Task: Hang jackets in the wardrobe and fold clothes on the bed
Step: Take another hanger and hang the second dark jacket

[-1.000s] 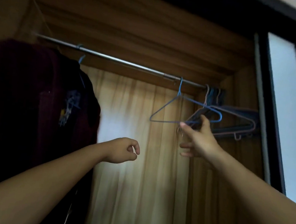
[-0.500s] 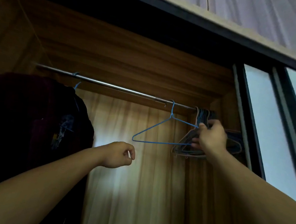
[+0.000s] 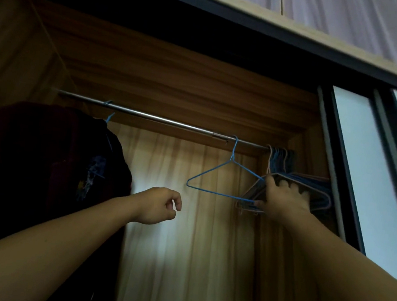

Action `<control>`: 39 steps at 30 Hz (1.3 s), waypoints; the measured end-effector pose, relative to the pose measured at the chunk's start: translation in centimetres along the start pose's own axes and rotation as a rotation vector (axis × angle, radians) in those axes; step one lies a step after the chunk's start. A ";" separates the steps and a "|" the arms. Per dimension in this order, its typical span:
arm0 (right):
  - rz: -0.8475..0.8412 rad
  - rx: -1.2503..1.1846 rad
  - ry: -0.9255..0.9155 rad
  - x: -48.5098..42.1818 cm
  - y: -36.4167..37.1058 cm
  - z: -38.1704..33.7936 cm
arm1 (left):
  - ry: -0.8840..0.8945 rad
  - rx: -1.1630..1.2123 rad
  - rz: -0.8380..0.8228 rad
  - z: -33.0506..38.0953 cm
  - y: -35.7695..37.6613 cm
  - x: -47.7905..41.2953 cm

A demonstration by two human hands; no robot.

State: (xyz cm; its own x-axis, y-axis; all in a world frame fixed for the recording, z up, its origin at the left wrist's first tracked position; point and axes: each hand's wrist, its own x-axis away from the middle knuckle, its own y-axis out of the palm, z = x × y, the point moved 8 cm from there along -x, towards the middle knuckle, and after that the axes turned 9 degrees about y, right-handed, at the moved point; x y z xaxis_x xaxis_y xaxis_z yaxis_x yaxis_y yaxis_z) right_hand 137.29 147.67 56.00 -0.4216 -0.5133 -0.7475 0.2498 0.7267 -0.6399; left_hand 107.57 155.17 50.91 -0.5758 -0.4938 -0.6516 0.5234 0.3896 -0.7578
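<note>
A metal rail (image 3: 161, 119) runs across the top of the wooden wardrobe. One empty blue wire hanger (image 3: 216, 176) hangs alone near the rail's right part. A bunch of several hangers (image 3: 281, 163) is pressed against the right wall. My right hand (image 3: 282, 199) reaches into that bunch, its fingers curled round the hangers' lower bars. My left hand (image 3: 160, 206) hovers lower in the middle, loosely curled and holding nothing. A dark maroon jacket (image 3: 45, 164) hangs on a blue hanger at the rail's left end.
A pale curtain (image 3: 190, 246) shows behind the wardrobe's open back. A sliding door with frosted panels (image 3: 365, 171) stands at the right. Between the jacket and the lone hanger the rail is bare.
The view tilted upward. My right hand rose from under the lone blue hanger to the bunch at the right and gripped it. My left hand stayed about where it was.
</note>
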 end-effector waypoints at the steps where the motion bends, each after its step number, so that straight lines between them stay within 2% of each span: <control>1: 0.012 -0.013 -0.015 0.2 0.2 -0.1 | 0.000 -0.014 -0.005 -0.1 0.0 0.1; 9: 0.122 -0.402 0.049 -0.5 -1.1 0.8 | -0.003 -0.093 -0.039 -0.4 0.4 0.1; 15: 0.198 -0.637 0.058 -0.9 -3.7 2.0 | 0.009 -0.020 0.015 0.6 0.7 -0.5; 18: 0.174 -0.583 0.011 0.3 -3.3 2.0 | 0.030 -0.049 0.126 1.0 -0.4 -1.0; 21: 0.113 -0.552 -0.043 2.8 -1.2 1.6 | 0.039 -0.072 0.330 0.4 -1.9 -1.2; 24: 0.046 -0.537 -0.137 5.6 2.5 0.7 | -0.078 -0.204 0.424 -1.2 -1.6 -1.0; 26: -0.014 -0.534 -0.197 7.7 5.6 0.0 | -0.198 -0.141 0.350 -2.4 0.7 -0.7; 30: -0.164 -0.541 -0.249 12.1 12.3 -0.7 | -0.267 0.237 0.149 -3.3 8.1 1.5; 34: -0.337 -0.576 -0.249 16.6 20.4 -0.6 | -0.352 0.438 0.187 -4.4 13.0 5.9; 36: -0.428 -0.582 -0.254 19.3 24.3 -0.9 | -0.398 0.497 0.122 -5.0 16.0 8.4; 39: -0.583 -0.550 -0.266 23.9 30.0 -1.8 | -0.430 0.460 -0.040 -5.3 20.1 12.6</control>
State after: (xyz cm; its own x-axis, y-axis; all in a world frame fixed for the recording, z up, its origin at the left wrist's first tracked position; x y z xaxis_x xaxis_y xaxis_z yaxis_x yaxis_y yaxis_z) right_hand 133.09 157.99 19.26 -0.1152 -0.9156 -0.3852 -0.4334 0.3953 -0.8099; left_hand 107.49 160.90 27.28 -0.3469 -0.8065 -0.4787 0.7784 0.0371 -0.6266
